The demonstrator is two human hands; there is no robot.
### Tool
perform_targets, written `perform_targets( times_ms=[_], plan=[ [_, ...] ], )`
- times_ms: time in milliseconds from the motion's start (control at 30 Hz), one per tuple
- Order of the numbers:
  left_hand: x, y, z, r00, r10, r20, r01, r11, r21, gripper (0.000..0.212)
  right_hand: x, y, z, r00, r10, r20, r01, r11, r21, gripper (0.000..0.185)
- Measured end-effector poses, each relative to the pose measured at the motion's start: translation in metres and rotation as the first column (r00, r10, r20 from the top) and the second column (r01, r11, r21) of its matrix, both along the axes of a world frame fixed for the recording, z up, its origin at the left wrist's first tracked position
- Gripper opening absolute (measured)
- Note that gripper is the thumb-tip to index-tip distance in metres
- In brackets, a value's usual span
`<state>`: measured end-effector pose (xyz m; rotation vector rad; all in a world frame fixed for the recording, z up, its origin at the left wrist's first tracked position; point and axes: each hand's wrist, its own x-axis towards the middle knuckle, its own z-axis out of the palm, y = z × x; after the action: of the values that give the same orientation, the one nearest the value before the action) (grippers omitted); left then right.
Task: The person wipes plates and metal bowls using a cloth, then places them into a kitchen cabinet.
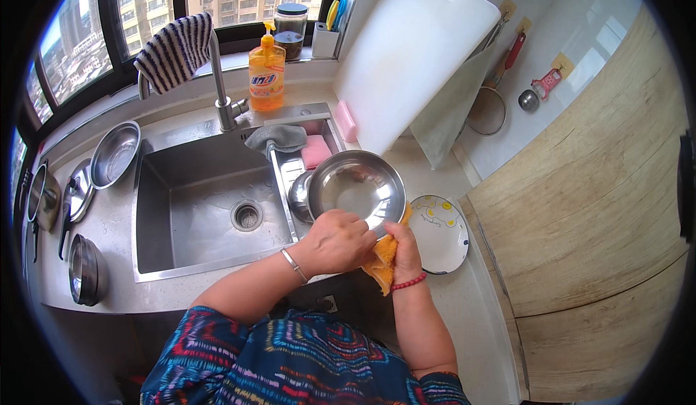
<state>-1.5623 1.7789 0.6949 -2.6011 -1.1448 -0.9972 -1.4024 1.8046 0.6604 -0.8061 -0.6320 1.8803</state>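
Note:
I see a shiny stainless steel bowl (356,182) in front of me, tilted over the right side of the sink. My left hand (341,241) is curled at the bowl's near rim, its fingertips partly hidden. At the rim's right side, my right hand (405,250) grips with the thumb on top. An orange cloth (381,263) is bunched in that hand and runs behind the bowl's edge. Beside the bowl lies a white plate (437,236) with a yellow pattern. Another rounded metal vessel (300,195) shows partly behind the bowl, in the sink's narrow side compartment.
The steel sink (206,209) lies left, under a faucet (220,78) draped with a striped cloth. Metal bowls (87,269), a pan (115,155) and lids stand along the left counter. A dish soap bottle (266,73) and a leaning white cutting board (416,46) are behind.

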Motion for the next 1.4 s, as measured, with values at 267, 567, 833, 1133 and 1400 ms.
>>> perform_targets(
  times_ms=[267, 567, 833, 1133, 1400],
  plan=[
    [-0.038, 0.008, -0.005, 0.663, 0.375, 0.648, -0.212, 0.924, -0.319, 0.058, 0.013, 0.002, 0.004, 0.99, -0.015, 0.138, -0.004, 0.99, 0.14, 0.049],
    [-0.051, 0.003, -0.046, 0.126, 0.601, 0.789, 0.863, 0.325, -0.386, 0.065, 0.015, -0.003, 0.015, 0.59, -0.378, 0.713, -0.065, 0.858, 0.509, 0.032],
    [-0.024, -0.004, -0.054, 0.368, 0.433, 0.823, 0.458, 0.686, -0.566, 0.075, 0.01, 0.0, 0.027, 0.643, -0.502, 0.578, 0.088, 0.798, 0.596, 0.036],
    [0.001, -0.012, -0.052, 0.547, 0.26, 0.796, 0.498, 0.663, -0.559, 0.066, -0.029, -0.019, -0.004, 0.472, -0.625, 0.622, -0.4, 0.477, 0.783, 0.049],
    [-0.013, -0.003, -0.047, 0.452, 0.324, 0.831, 0.56, 0.622, -0.547, 0.055, -0.018, -0.032, 0.011, 0.404, -0.014, 0.915, -0.799, 0.482, 0.36, 0.028]
  ],
)
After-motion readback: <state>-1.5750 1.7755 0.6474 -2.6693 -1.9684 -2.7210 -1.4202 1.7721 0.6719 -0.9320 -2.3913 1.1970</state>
